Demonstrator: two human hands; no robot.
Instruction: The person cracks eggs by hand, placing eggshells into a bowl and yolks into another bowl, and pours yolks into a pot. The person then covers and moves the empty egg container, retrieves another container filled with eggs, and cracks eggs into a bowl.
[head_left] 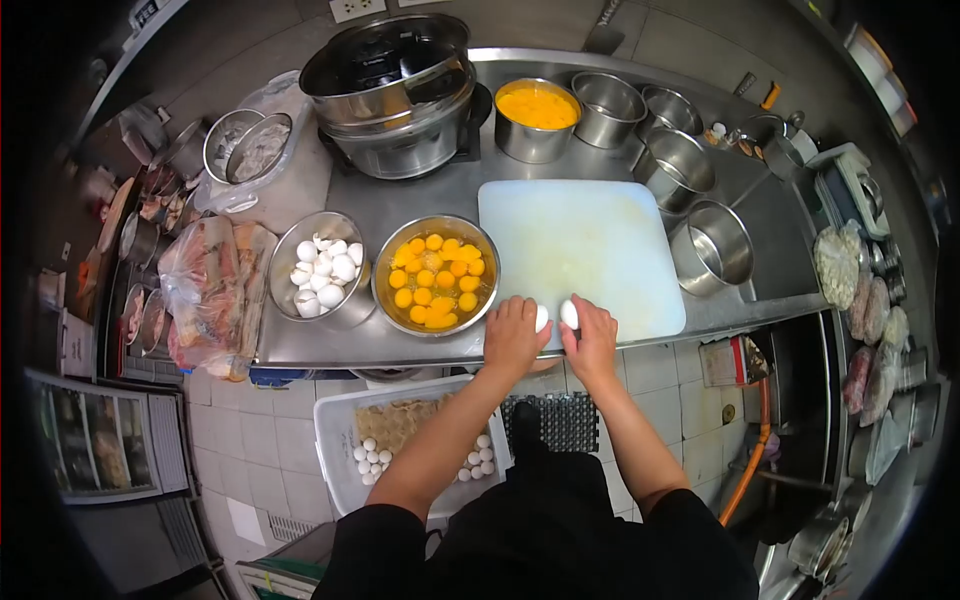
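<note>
Head view: two white eggs between the two hands, over the near edge of the white board

The left hand [512,338] is partly closed, fingers curved, with one smooth white egg [541,319] at its thumb side; the right hand [591,345] is partly closed around a second white egg [569,315]. Each egg lies on the inward side of its hand, long axis running roughly away from the person, with a narrow gap between the two. The round steel bowl of yellow yolks in clear liquid [378,278] lies to the left of both hands; the left hand is nearer, just beside its rim. The rectangular white cutting board [600,250] extends beyond the hands. Both eggs are oval and pale, partly covered by fingers; whether either shell is cracked cannot be determined
</note>
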